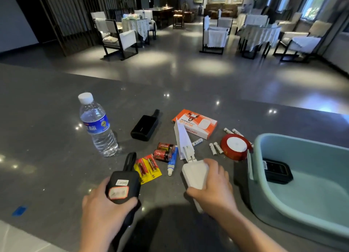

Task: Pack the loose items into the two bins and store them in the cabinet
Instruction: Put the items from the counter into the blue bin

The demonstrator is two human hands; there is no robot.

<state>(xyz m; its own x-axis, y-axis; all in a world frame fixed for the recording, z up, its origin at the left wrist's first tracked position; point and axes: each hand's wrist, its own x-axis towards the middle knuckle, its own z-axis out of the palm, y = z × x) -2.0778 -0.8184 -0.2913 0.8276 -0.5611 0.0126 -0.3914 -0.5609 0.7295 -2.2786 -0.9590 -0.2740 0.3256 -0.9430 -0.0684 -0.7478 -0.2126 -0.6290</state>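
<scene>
A: Hand state?

B: Left hand has its fingers curled round a black power bank, labelled face up, strap loop pointing far. Right hand grips the wide end of a white folding device; its long pointed part runs far-left across the counter and overlaps the orange box.

A: Bins?

B: One in view: a pale green bin at the right, near edge of the counter. A black device lies flat inside it, against the left wall. No second bin or cabinet in frame.

A: Loose items?

B: All on the counter, between the hands and the far edge. A water bottle stands upright far left. A second black power bank lies right of it. Two red batteries sit side by side in the middle, and a yellow AA battery pack is just near-left of them, partly behind the held power bank. A blue-and-white tube lies beside the red batteries, cap toward the person. A red ribbon spool touches or nearly touches the bin's left rim; cannot tell which. White batteries are scattered round the spool.
</scene>
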